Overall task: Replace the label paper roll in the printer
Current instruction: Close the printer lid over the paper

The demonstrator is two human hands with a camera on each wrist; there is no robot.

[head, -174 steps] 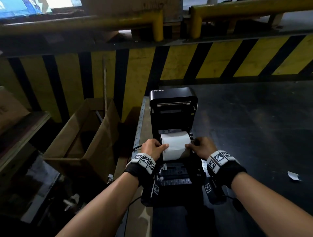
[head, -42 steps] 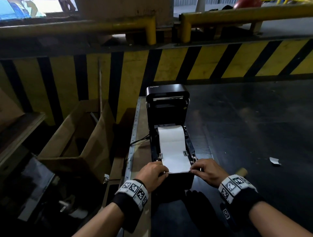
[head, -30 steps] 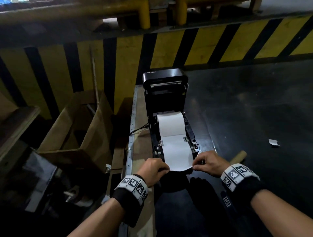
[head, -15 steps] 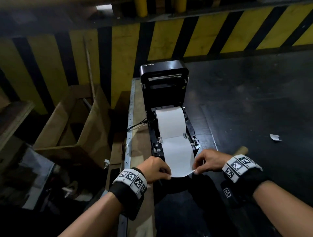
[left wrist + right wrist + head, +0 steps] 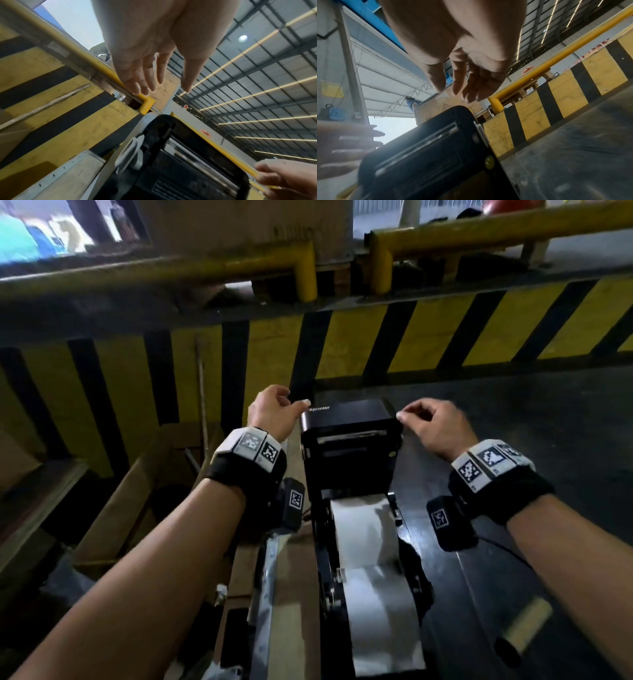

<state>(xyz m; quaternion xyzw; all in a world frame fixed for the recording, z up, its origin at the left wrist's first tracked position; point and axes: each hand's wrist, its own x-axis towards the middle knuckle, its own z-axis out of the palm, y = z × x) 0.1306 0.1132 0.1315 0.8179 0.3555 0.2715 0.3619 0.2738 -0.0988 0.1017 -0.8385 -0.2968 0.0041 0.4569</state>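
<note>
My left hand (image 5: 274,409) is up at the left top corner of the printer lid (image 5: 349,436), fingers loose and mostly straight, holding nothing; the wrist view shows them spread with open air between them, just above the lid (image 5: 171,162). My right hand (image 5: 435,422) is at the right top corner, fingers relaxed and slightly bent, also holding nothing; can't tell if either fingertip actually touches the lid. Lid stands open and upright, "Xprinter" lettering on top, underside with its slot facing me. Printer (image 5: 325,577) sits on the bench (image 5: 513,440), at its left edge. Roll (image 5: 359,515) is seated in the bay right below the lid, white paper (image 5: 380,611) fed forward flat over the front of the printer, its free end hanging past the front edge, no hand on it. Cardboard core (image 5: 527,625) lies on the bench right of the printer, near my right forearm. Open carton (image 5: 144,491) sits left of the bench, lower down. Yellow-black striped wall (image 5: 411,337) behind, yellow rail (image 5: 479,224) above it.
</note>
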